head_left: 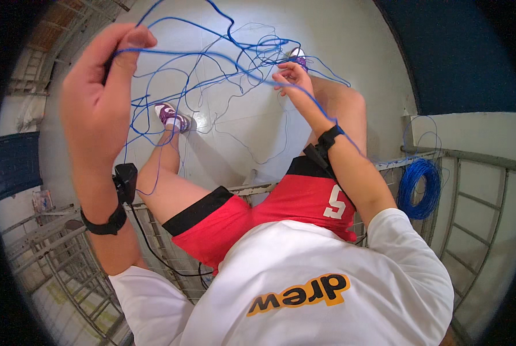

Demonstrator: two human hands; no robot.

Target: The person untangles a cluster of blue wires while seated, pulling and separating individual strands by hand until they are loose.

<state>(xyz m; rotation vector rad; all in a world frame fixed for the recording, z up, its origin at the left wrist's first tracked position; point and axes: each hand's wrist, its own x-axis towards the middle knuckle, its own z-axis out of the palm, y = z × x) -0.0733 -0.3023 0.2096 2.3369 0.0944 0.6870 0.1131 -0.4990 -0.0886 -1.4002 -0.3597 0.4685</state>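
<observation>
My left hand is raised at the upper left, closed with the thumb pressed on a strand of thin blue cable. From it the cable runs rightward in loops into a loose tangle hanging in front of my knees. Lower and farther off, my right hand is beside that tangle, fingers bent but apart, and I see no strand gripped in them. One strand crosses in front of this hand and along the right forearm toward the right side.
A wound coil of blue cable hangs at the right beside a metal frame. Metal racks stand at the lower left. Both wrists wear black straps with devices; a black cord runs from the left one. My feet rest on the pale floor.
</observation>
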